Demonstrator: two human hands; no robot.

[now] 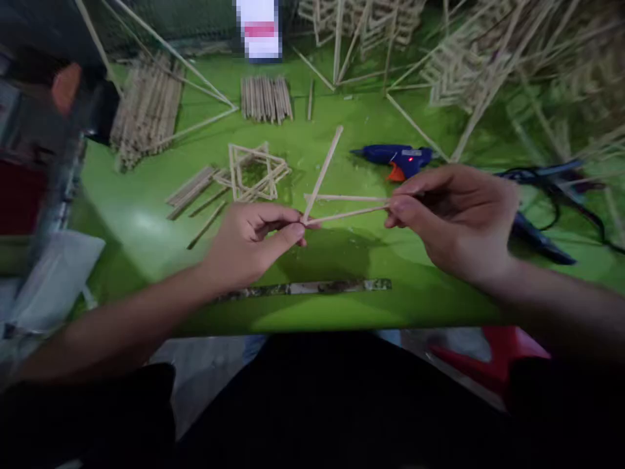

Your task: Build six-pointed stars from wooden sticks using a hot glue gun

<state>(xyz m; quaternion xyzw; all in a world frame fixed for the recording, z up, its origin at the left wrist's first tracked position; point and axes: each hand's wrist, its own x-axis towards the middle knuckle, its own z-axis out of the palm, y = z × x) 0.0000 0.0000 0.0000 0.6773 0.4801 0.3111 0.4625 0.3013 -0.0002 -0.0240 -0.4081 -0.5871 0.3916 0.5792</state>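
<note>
Thin wooden sticks joined in an angular, zigzag shape are held above the green tabletop (273,316). My left hand (254,244) pinches the corner where a raised stick (323,172) meets a lower stick (346,215). At the other end of that lower stick, my right hand (454,221) has it between thumb and fingers. A further stick (349,197) runs just behind and also reaches the right fingertips. Beyond the left hand lies a star-shaped stick frame (236,172). The blue glue gun (398,156) with an orange trigger lies just past the right hand, its red light lit.
Several loose sticks (193,189) lie left of the star. A large stick bundle (146,107) and a smaller row (266,99) sit farther back. Larger stick frames (463,85) crowd the back right. Near the front edge is a flat patterned strip (342,286); a cable (551,189) curls at right.
</note>
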